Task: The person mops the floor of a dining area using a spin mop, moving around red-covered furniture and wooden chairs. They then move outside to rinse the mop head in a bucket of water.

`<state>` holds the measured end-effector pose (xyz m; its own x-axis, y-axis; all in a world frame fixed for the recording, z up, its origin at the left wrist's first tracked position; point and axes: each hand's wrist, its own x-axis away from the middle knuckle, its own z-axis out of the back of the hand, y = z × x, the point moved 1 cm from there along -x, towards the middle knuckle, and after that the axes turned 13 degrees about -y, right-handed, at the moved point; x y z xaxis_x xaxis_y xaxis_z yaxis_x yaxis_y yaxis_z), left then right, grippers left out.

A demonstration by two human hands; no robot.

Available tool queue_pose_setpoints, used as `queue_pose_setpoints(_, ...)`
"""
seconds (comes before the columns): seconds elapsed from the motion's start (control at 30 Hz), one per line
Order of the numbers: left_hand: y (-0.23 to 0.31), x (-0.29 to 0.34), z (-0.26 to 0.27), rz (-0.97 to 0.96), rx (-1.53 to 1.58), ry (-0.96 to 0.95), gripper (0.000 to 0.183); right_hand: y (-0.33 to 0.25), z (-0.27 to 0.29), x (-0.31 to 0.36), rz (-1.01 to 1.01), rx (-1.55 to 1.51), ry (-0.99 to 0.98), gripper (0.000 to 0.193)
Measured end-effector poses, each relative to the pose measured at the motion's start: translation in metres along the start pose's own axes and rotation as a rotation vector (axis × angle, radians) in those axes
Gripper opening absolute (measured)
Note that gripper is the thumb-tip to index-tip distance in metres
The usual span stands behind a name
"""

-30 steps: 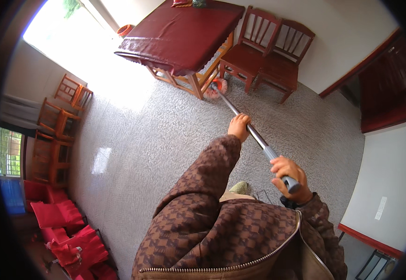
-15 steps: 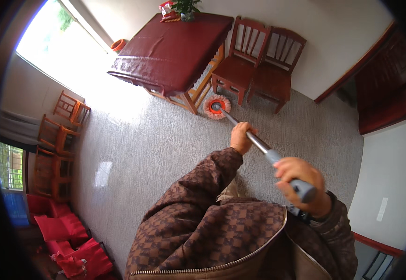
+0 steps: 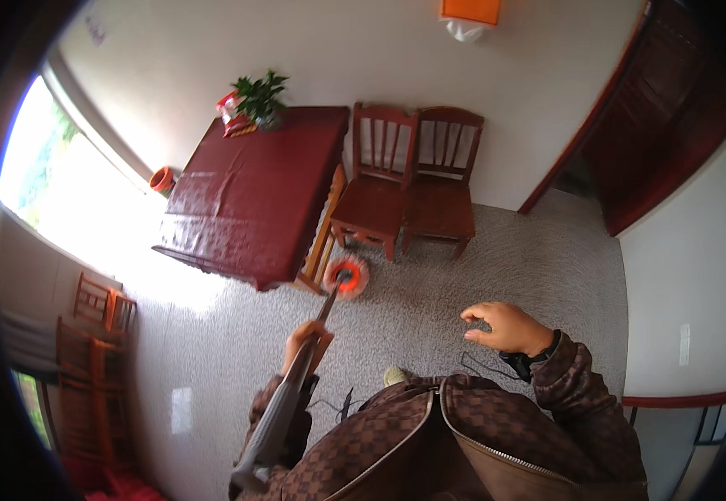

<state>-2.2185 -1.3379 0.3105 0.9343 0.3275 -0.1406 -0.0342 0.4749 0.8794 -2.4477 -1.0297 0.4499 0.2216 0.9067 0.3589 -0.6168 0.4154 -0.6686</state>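
Note:
A mop (image 3: 295, 376) with a grey handle slants from the lower left up to its round head (image 3: 347, 276), orange in the middle with a pale pinkish fringe. That head rests on the grey floor beside the near right leg of the table. My left hand (image 3: 304, 341) is wrapped round the pole, whose grey grip end leans back along my left sleeve. Off the mop entirely, my right hand (image 3: 506, 328) hovers over the floor to the right, its fingers curved and thumb apart, holding nothing. A dark band circles the right wrist.
A table with a dark red cover (image 3: 254, 192) bears a potted plant (image 3: 263, 100) and a red package (image 3: 235, 117). Two wooden chairs (image 3: 438, 204) stand right of it, against the wall. More chairs (image 3: 96, 351) line the left wall. A dark red door (image 3: 659, 125) is at the right.
My right hand has let go of the mop handle and is now apart from it. The handle's upper end has swung to the left, still in my left hand. The view has tilted upward.

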Motion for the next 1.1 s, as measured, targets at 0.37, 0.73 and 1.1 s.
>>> queue_pose_setpoints(0.37,-0.002,-0.054,0.007,0.115,0.092,0.490,0.012,0.179,0.081,-0.081,-0.227,-0.049,-0.053,0.038)
queue_pose_setpoints(0.73,0.008,-0.137,-0.025,0.314,-0.019,1.004,0.010,0.413,0.298,-0.255,-0.289,0.003,0.153,0.036)
queue_pose_setpoints(1.1,0.041,-0.191,-0.092,0.564,-0.112,1.006,0.011,0.546,0.418,-0.447,-0.341,0.144,0.359,0.056)
